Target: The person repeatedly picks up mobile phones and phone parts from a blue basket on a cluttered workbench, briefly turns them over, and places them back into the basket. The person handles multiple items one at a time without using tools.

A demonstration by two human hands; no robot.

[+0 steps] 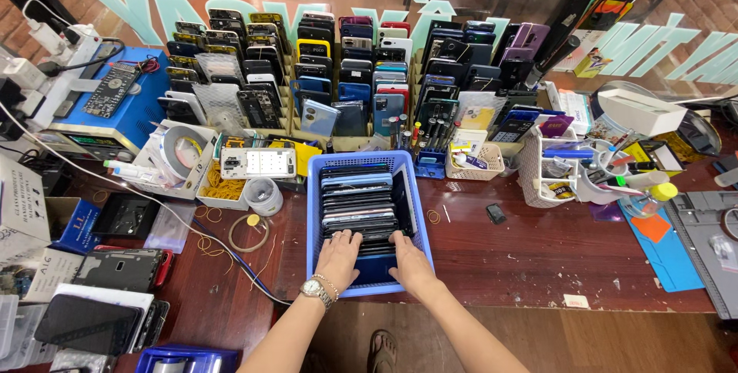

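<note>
Both hands sit inside the blue basket. The left hand and right hand lie fingers-flat on the phones, gripping none. Beyond them, racked phones stand upright, easy to browse.

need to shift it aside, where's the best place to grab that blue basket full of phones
Probably the blue basket by its two long side rims, one hand on each, coming from above. The phones stand packed on edge inside, so level lifting matters. Left hand and right hand already rest inside its near end.
</note>
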